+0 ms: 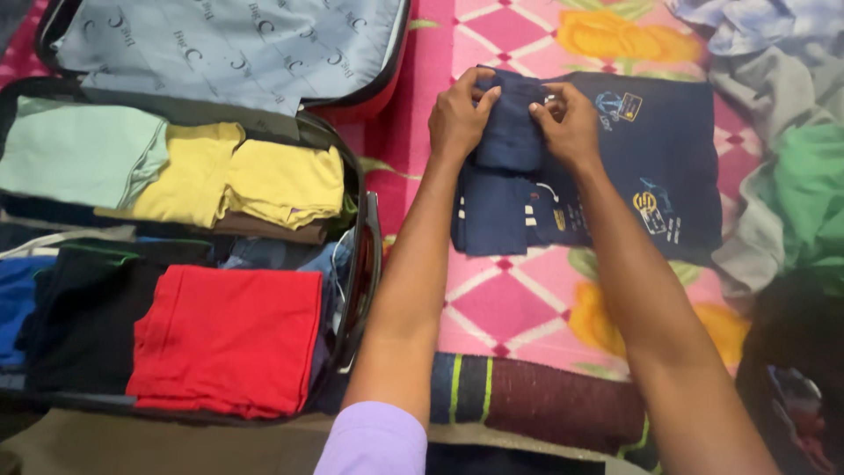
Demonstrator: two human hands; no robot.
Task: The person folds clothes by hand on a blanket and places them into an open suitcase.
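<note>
A navy blue printed garment [655,167] lies spread on a pink patterned bedsheet [505,303]. My left hand [457,114] and my right hand [571,123] both pinch a folded part of it, a sleeve-like flap [510,132] doubled over the garment's left side. The hands sit close together, fingers curled around the fold. To the left stands an open suitcase [360,255] packed with folded clothes: a red piece [229,339], yellow ones [281,180], a pale green one [79,149] and dark ones [83,312].
The suitcase lid [229,44] with grey lining stands open at the back. Loose clothes, grey, green and blue, are heaped at the right edge [791,176]. A striped dark blanket [545,400] lies along the near edge of the bed.
</note>
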